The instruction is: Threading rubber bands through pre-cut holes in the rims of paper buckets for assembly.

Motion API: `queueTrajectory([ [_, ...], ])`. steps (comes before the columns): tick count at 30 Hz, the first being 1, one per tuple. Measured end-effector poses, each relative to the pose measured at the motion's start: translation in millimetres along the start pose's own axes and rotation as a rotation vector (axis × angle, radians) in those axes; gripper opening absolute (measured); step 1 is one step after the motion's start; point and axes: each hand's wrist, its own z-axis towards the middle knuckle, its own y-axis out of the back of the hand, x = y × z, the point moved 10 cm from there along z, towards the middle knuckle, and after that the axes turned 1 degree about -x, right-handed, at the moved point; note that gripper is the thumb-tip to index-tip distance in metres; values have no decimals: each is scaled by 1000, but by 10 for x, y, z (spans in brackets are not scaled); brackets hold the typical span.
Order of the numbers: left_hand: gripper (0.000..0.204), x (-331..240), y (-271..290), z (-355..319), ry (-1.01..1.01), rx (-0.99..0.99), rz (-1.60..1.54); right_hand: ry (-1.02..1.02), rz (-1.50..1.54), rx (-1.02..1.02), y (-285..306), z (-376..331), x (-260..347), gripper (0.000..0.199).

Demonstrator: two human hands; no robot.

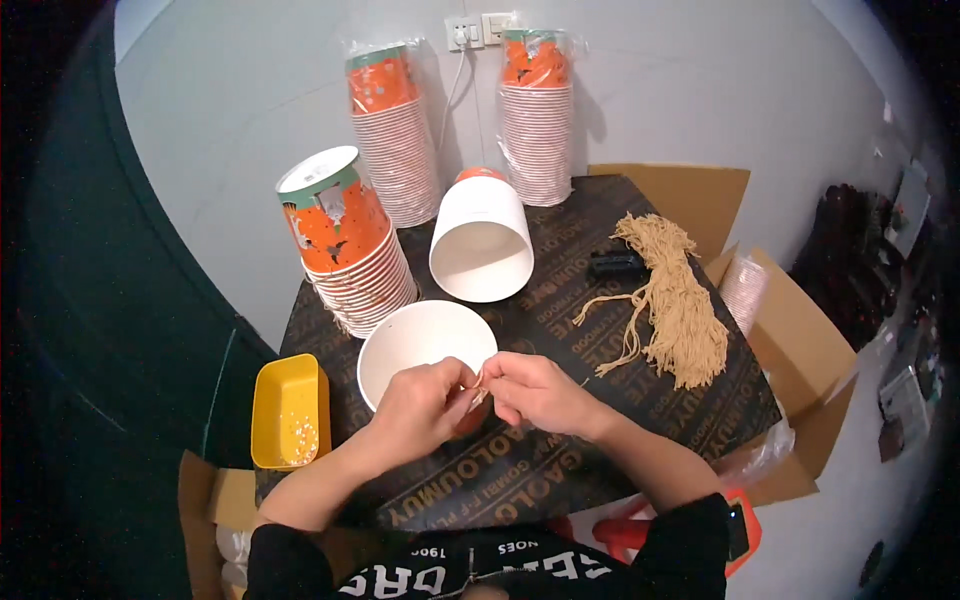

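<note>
At the near edge of the dark table [560, 330], left hand [425, 405] and right hand [535, 392] meet fingertip to fingertip, both pinching a short tan string [479, 392] against the near right rim of the open white cup [425, 350], with the loose bundle of strings [680, 310] lying far right, nearer the right hand.

Small packing workshop: wrapped paper-cup stacks [400, 130], cardboard boxes [800, 350], string bundle [675, 300], plain wall w/ outlet [463, 32].
</note>
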Motion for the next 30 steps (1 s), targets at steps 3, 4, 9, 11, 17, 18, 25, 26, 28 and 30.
queueTrajectory([
  [3, 14, 25, 1, 7, 40, 17, -30, 21, 50, 6, 3, -5, -21, 14],
  [4, 14, 21, 9, 8, 40, 16, -29, 56, -23, 10, 0, -18, 16, 11],
  [9, 10, 112, -39, 19, 187, 105, -136, 244, -279, -139, 6, -106, 146, 8],
  [11, 10, 111, -36, 44, 169, 112, -159, 381, -438, -274, 32, -200, 253, 10],
  [17, 10, 317, -51, 63, 299, 126, -206, 658, -870, -368, -179, -446, 412, 8],
  [18, 11, 327, -30, 72, 297, 107, -166, 656, -870, -368, -184, -451, 408, 8],
  [25, 11, 332, -18, 100, 279, 47, -71, 972, -1029, -417, -333, -621, 605, 22],
  [26, 10, 333, -13, 114, 271, 38, -47, 1016, -1059, -420, -350, -636, 635, 24],
  [28, 10, 322, -4, 126, 264, 27, -20, 1000, -1092, -403, -333, -615, 609, 21],
  [30, 9, 266, 14, 117, 221, 2, -1, 979, -1129, -389, -349, -594, 546, 19],
])
